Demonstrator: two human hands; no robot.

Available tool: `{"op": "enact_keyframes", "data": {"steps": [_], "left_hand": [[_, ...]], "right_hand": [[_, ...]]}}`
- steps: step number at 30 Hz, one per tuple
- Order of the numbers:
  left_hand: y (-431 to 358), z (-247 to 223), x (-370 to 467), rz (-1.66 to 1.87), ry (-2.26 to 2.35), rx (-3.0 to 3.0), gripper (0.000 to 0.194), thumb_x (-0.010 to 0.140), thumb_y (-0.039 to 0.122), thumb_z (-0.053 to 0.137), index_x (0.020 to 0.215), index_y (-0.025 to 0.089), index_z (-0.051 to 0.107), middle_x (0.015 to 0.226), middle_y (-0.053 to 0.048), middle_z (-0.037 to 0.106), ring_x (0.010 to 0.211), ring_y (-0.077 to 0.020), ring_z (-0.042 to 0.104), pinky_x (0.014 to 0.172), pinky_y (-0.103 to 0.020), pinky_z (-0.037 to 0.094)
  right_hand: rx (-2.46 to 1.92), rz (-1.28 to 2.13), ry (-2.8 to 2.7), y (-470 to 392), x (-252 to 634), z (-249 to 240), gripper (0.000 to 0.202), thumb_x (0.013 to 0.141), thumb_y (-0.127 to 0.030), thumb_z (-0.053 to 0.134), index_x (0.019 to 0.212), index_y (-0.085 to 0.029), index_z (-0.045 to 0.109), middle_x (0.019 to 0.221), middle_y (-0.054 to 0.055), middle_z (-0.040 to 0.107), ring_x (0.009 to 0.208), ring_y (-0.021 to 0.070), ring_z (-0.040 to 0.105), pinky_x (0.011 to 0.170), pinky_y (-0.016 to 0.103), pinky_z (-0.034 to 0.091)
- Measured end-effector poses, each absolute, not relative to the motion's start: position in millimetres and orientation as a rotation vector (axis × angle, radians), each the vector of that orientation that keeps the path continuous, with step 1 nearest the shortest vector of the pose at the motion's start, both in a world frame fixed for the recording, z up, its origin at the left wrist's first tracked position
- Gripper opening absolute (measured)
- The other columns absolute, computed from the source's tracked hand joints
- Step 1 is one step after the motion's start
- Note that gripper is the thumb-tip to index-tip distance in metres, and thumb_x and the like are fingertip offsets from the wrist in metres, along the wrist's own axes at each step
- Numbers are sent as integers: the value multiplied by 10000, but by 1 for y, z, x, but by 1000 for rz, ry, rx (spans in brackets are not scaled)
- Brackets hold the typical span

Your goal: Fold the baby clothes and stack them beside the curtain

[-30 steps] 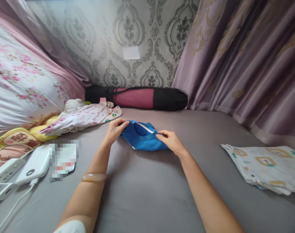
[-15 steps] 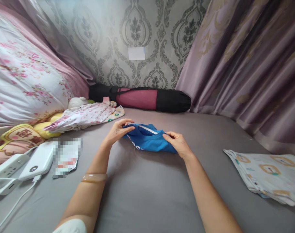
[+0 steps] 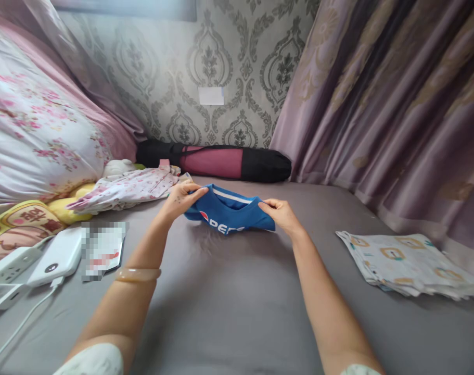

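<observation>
A blue shirt (image 3: 232,212) with white lettering and a white strip inside its neckline hangs between my two hands, over the grey bed sheet (image 3: 229,307). My left hand (image 3: 183,200) pinches it at the left side of the neckline. On the opposite side, my right hand (image 3: 280,212) grips the fabric between thumb and fingers. The neck opening faces up and the lower part of the shirt droops, partly folded under.
Folded patterned cloths (image 3: 408,260) lie at the right. A black and pink roll bag (image 3: 213,161) lies along the wall. At left are a floral garment (image 3: 131,188), a white power bank (image 3: 57,258), a power strip (image 3: 10,268) and a blurred flat item (image 3: 104,250).
Both hands have raised and spread the shirt, so more of its lettering and neckline shows. The camera view has turned slightly to the right.
</observation>
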State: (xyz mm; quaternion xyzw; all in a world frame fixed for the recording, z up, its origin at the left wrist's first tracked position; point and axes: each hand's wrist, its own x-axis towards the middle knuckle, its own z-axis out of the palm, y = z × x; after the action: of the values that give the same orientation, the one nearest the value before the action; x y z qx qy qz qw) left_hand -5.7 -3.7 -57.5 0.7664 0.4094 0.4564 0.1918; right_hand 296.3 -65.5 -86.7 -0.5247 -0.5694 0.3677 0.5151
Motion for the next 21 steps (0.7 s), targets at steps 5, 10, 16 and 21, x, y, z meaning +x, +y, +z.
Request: {"op": "enact_keyframes", "data": {"steps": [5, 10, 16, 21], "left_hand": [[-10, -21, -6, 1296, 1149, 2267, 411, 818, 537, 586, 675, 175, 718, 667, -18, 581, 608, -118, 494, 543, -240, 379], [-30, 23, -3, 1284, 1111, 2181, 423, 747, 574, 654, 831, 170, 748, 744, -41, 684, 679, -160, 591, 574, -242, 461], [-58, 93, -15, 1235, 992, 2046, 405, 712, 555, 709, 904, 201, 746, 732, -34, 682, 660, -165, 615, 564, -259, 494], [-42, 111, -16, 1067, 1061, 2198, 360, 679, 531, 738, 822, 200, 753, 715, -29, 677, 656, -165, 611, 565, -258, 495]], "right_hand": [[-1204, 779, -1440, -67, 304, -49, 381, 648, -548, 741, 788, -194, 749, 830, 36, 746, 794, 202, 658, 757, 317, 497], [-1141, 831, -1410, -80, 311, -8, 477, 638, -626, 745, 849, -198, 745, 793, 30, 742, 702, 195, 662, 654, 313, 520], [-1108, 900, -1415, -101, 335, 60, 525, 602, -639, 791, 901, -210, 738, 817, 49, 749, 694, 206, 688, 622, 309, 555], [-1233, 768, -1668, -103, 343, 99, 405, 666, -551, 790, 857, -196, 753, 764, 41, 741, 659, 190, 668, 586, 285, 534]]}}
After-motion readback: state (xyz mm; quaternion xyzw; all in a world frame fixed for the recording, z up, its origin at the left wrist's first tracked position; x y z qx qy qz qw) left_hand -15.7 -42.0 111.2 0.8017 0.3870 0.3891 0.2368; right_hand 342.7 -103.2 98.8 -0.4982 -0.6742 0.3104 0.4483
